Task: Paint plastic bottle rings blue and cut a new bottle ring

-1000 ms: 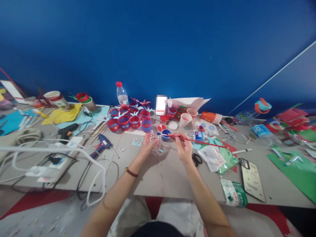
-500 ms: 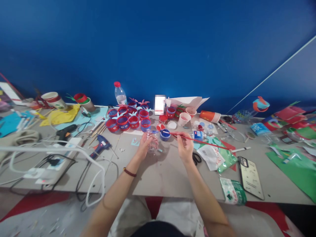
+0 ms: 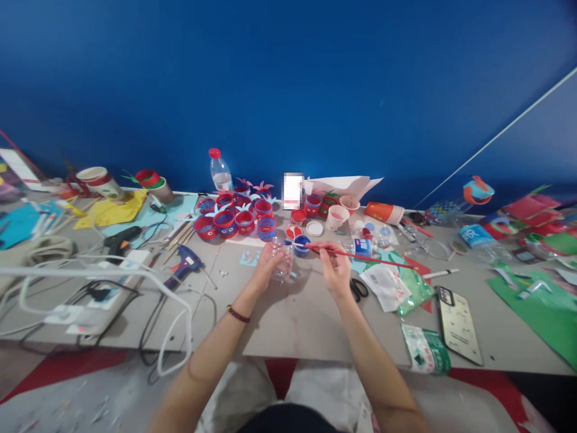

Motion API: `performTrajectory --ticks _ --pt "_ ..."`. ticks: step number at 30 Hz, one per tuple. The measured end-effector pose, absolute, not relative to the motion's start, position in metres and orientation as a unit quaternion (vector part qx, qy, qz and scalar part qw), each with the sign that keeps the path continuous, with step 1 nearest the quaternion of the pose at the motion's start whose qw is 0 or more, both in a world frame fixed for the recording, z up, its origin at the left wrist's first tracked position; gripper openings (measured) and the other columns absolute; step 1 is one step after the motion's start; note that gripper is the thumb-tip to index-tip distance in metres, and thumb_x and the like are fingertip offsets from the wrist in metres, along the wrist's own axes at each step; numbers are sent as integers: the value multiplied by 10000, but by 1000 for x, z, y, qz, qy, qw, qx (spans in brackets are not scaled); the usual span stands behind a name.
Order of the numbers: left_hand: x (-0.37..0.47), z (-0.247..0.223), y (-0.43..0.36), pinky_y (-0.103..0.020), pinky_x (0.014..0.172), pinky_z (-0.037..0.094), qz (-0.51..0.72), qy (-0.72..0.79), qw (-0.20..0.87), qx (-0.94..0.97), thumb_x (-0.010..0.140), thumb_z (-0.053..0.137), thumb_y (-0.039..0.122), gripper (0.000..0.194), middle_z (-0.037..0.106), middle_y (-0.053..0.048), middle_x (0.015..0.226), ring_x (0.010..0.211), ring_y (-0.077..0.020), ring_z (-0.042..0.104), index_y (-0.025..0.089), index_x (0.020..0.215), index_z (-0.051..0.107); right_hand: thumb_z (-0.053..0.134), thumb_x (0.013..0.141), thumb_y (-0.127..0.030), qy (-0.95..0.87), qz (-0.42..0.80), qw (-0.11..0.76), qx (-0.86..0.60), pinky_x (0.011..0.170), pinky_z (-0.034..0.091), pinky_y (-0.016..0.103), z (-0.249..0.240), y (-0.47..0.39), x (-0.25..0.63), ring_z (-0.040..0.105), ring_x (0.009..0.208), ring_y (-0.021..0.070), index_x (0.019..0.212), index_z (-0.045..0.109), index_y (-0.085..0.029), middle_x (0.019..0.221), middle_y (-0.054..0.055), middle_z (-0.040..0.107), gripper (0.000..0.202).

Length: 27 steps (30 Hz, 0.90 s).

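My left hand (image 3: 267, 268) is closed around a clear plastic bottle piece (image 3: 283, 264), which shows some reddish marks. In my right hand (image 3: 335, 269) is a long red-handled paintbrush (image 3: 369, 258), pinched near its front end. The brush's blue tip reaches left to the upper edge of the clear plastic; whether it touches cannot be made out. Under the brush stands a small pot of blue paint (image 3: 302, 246). A red-smeared lid (image 3: 294, 232) and a white lid (image 3: 314, 228) lie just behind the pot.
Several red and blue painted cups (image 3: 225, 225) stand at the back left, near a red-capped bottle (image 3: 220, 171). Glue gun (image 3: 187, 263), power strip (image 3: 112, 285) and cables lie left. Black-handled scissors (image 3: 359, 290), white paper packet (image 3: 386, 287) and a phone (image 3: 458, 325) lie right.
The brush tip has moved left from over the blue paint pot to the clear plastic piece. My left hand has shifted slightly right with the plastic.
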State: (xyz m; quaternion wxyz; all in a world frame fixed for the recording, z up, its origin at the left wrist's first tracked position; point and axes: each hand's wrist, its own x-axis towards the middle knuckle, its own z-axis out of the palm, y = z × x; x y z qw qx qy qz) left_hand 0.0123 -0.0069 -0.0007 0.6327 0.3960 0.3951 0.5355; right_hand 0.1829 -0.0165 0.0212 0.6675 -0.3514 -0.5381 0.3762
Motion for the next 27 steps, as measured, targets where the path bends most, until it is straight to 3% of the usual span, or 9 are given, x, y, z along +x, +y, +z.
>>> performTrajectory --ticks 11,19,27 --pt "8 -6 -3 -316 550 549 541 365 664 365 635 777 526 460 642 -25 818 664 -178 649 237 927 570 563 922 -301 -556 335 670 -361 858 604 429 19 -14 189 718 926 225 943 617 -247 945 58 733 79" --pt "6 -5 -2 -347 588 551 526 344 710 316 560 821 549 524 647 -37 837 714 -210 663 229 905 590 654 857 -365 -462 378 724 -346 826 612 442 15 -9 195 720 877 222 918 609 -251 927 29 707 137" --pt "8 -3 -3 -389 788 548 529 364 697 319 596 830 430 450 638 -10 815 795 -209 669 193 909 611 675 828 -412 -462 415 700 -353 808 614 411 13 -7 193 724 838 208 895 588 -239 860 17 699 205"
